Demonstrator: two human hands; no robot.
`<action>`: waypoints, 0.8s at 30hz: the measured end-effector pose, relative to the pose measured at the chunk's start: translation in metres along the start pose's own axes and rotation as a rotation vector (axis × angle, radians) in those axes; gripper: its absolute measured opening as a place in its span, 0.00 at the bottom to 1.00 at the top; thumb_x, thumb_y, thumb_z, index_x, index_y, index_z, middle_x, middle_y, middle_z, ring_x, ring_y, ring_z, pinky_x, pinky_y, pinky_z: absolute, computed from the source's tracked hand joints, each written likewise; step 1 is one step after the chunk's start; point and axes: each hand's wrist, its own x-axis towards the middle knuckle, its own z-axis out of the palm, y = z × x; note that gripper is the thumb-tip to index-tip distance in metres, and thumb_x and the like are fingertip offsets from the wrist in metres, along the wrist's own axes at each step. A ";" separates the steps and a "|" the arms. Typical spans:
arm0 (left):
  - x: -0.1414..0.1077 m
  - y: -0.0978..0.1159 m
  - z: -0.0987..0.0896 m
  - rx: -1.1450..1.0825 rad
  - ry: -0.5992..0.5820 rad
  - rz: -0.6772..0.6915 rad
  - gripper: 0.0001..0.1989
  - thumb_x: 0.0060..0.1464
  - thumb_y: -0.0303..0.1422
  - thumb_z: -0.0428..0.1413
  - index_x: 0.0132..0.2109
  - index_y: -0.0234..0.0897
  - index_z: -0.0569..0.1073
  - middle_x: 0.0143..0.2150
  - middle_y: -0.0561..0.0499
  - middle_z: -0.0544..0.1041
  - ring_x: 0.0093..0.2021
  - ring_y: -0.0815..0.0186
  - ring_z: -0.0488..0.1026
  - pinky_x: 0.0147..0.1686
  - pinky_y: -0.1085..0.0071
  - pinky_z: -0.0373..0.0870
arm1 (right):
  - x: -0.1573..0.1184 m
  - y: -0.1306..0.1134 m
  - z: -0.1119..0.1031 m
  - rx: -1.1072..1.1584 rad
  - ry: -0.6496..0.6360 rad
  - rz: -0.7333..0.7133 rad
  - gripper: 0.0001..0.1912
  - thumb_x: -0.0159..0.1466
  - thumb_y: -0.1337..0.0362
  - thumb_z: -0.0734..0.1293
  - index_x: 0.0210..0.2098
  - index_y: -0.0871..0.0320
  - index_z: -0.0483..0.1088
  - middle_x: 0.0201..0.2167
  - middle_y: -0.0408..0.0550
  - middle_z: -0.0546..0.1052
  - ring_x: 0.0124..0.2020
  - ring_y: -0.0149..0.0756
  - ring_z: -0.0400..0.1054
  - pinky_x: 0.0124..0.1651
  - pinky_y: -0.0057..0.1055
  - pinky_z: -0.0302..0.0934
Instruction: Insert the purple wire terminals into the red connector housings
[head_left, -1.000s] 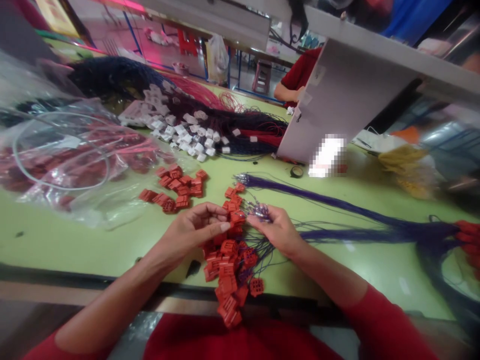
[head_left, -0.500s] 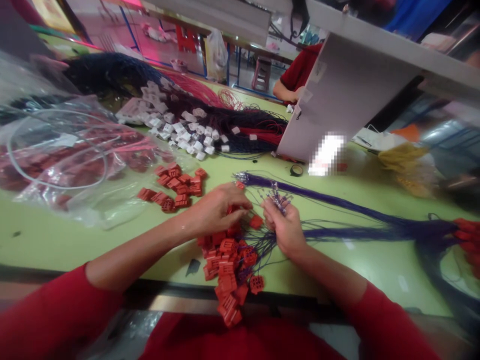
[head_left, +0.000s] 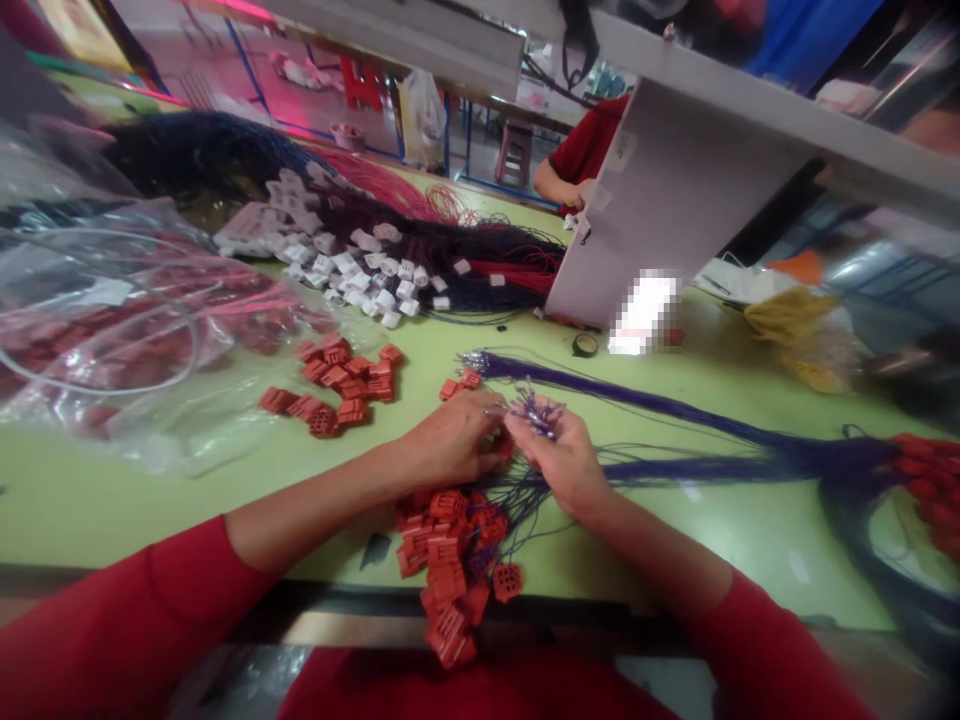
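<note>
My right hand (head_left: pixel 562 455) is closed round a bunch of purple wires (head_left: pixel 536 412), their metal tips fanned out above the thumb. Close against it on the left, my left hand (head_left: pixel 461 440) has its fingers bent round a red connector that shows only in part beneath them. Below both hands hangs a cluster of red connectors (head_left: pixel 446 575) on purple wires, spilling over the table's front edge. Two loose red connectors (head_left: pixel 459 384) lie just beyond my left hand. A second purple wire bundle (head_left: pixel 637 395) stretches to the right behind my right hand.
More red connectors (head_left: pixel 349 380) lie at the left beside a clear plastic bag (head_left: pixel 135 340). White connectors (head_left: pixel 360 275) with dark wires are farther back. A black tape roll (head_left: pixel 585 345) sits near the grey panel (head_left: pixel 675 190). Another person's arm (head_left: pixel 555 180) shows behind it.
My left hand has moved in toward my right hand and its fingers have closed on a red connector. The view has shifted slightly.
</note>
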 end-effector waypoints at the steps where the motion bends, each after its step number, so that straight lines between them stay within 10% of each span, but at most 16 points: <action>1: -0.005 -0.001 -0.002 -0.058 0.047 -0.012 0.08 0.54 0.31 0.58 0.41 0.34 0.74 0.39 0.45 0.78 0.40 0.59 0.74 0.42 0.64 0.70 | 0.000 0.000 -0.001 -0.010 -0.018 -0.003 0.20 0.60 0.51 0.73 0.27 0.56 0.62 0.19 0.35 0.62 0.21 0.25 0.51 0.25 0.26 0.49; 10: -0.047 0.013 -0.012 -0.297 0.437 -0.155 0.11 0.56 0.30 0.59 0.47 0.37 0.74 0.40 0.50 0.80 0.34 0.67 0.75 0.36 0.70 0.72 | 0.000 -0.003 0.001 -0.203 -0.055 -0.067 0.14 0.59 0.57 0.73 0.27 0.59 0.67 0.24 0.40 0.67 0.26 0.29 0.58 0.30 0.27 0.57; 24: -0.066 0.021 -0.005 -1.120 0.303 -0.428 0.17 0.51 0.36 0.68 0.46 0.35 0.74 0.31 0.52 0.77 0.30 0.70 0.74 0.32 0.73 0.75 | -0.007 -0.007 -0.001 -0.312 -0.127 -0.110 0.11 0.61 0.59 0.70 0.28 0.59 0.68 0.23 0.41 0.66 0.26 0.29 0.56 0.28 0.26 0.54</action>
